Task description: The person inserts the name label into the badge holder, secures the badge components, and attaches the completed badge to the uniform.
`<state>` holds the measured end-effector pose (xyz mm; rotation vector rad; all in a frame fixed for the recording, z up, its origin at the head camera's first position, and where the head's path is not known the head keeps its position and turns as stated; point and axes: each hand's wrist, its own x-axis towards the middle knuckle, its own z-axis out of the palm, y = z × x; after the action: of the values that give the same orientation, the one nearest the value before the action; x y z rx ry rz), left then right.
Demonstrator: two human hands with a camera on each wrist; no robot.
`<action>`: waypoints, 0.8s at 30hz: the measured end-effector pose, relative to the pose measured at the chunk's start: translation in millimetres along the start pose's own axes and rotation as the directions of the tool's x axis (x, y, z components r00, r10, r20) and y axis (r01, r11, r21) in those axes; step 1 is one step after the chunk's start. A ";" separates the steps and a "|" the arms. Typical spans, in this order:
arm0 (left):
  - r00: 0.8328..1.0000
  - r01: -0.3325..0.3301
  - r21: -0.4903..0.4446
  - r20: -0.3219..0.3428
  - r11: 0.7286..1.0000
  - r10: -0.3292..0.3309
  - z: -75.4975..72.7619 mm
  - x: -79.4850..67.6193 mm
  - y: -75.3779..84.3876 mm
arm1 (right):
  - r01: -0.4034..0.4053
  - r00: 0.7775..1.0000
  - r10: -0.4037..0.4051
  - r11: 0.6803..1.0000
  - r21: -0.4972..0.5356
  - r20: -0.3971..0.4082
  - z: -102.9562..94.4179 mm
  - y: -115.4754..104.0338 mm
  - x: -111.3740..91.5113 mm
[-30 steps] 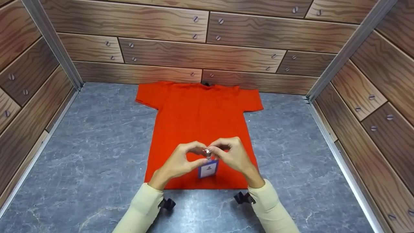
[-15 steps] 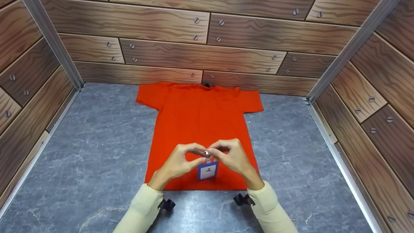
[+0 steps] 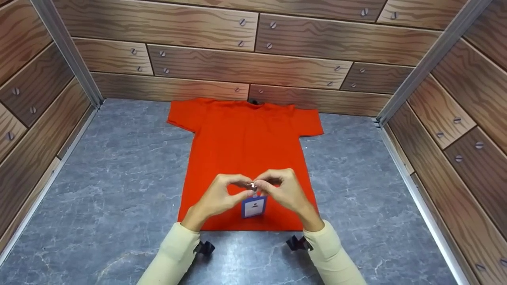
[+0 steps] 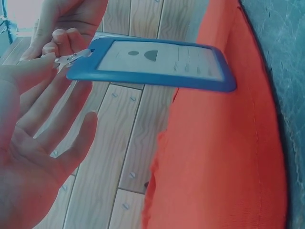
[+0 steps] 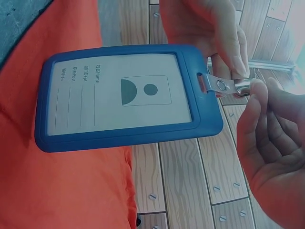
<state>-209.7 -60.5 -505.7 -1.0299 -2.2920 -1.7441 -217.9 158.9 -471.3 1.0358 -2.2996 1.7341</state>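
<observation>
A blue-framed ID badge (image 5: 119, 100) hangs from a clear strap (image 5: 220, 86) with a metal clip (image 5: 243, 87) at its top. My left hand (image 3: 223, 194) pinches the clip between thumb and fingers. From the other side my right hand (image 3: 284, 190) pinches the same clip with thumb and forefinger. The badge dangles below both hands, over the lower part of an orange-red T-shirt (image 3: 245, 146). In the right wrist view its white card shows a printed portrait outline and several text lines.
The T-shirt lies flat on a grey marbled table (image 3: 130, 166), its collar by the back wall (image 3: 206, 63). Wood-patterned panels with metal corner posts (image 3: 67, 51) stand at the back and both sides. Black wrist mounts (image 3: 206, 248) show below the sleeves.
Both hands stay nearly in place on the clip, which has shifted and turned slightly between the fingers. The badge has swung a little. The T-shirt lies as before.
</observation>
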 end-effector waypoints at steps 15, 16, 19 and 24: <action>1.000 -0.029 0.031 -0.009 0.999 0.029 0.2 1.0 0.2 | -0.055 0.997 0.054 0.998 0.022 0.051 -3.3 -1.5 0.0; 0.999 -0.030 0.034 -0.009 0.999 0.031 0.1 0.9 0.0 | -0.064 0.996 0.062 0.998 0.026 0.058 -3.7 -1.6 0.0; 0.999 -0.032 0.035 -0.011 0.999 0.033 0.1 0.7 0.0 | -0.082 0.994 0.080 0.996 0.022 0.076 -4.6 -1.9 -0.1; 1.000 -0.020 0.027 -0.015 0.999 0.020 0.3 -0.5 -0.5 | -0.093 0.994 0.095 0.995 -0.034 0.052 -4.7 -1.4 -0.8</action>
<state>-209.4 -60.6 -506.5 -1.0276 -2.2815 -1.7033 -218.1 163.3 -468.8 0.9961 -2.4375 1.7173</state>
